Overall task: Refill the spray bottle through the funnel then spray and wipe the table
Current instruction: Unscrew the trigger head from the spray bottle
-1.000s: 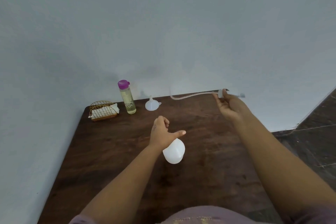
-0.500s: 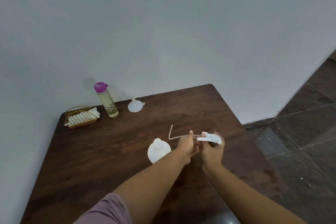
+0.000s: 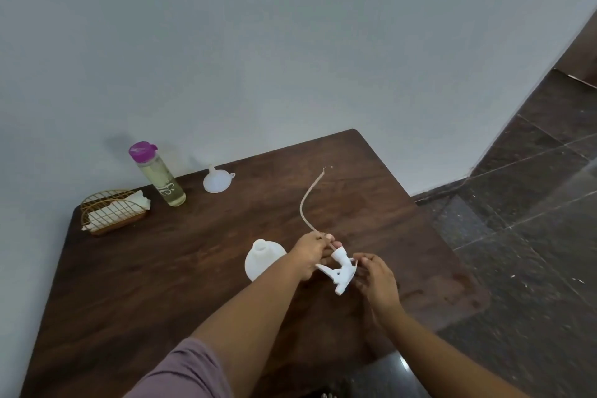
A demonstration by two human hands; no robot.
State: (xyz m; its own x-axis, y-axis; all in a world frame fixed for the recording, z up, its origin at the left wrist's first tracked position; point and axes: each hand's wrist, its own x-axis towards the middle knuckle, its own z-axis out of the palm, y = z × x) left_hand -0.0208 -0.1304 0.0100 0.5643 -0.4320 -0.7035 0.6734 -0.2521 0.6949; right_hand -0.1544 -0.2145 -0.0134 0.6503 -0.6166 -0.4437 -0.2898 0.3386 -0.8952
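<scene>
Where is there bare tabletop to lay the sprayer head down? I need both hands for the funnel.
Bare wood lies right of the sprayer head toward the table edge, and across the near-left, left of the spray bottle. The far-left corner is crowded: wire basket, purple-capped bottle, funnel.

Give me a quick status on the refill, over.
Left hand pinching dip tube; right hand on sprayer head. Spray bottle open on table. Funnel untouched by refill bottle. Nothing in the way.
</scene>
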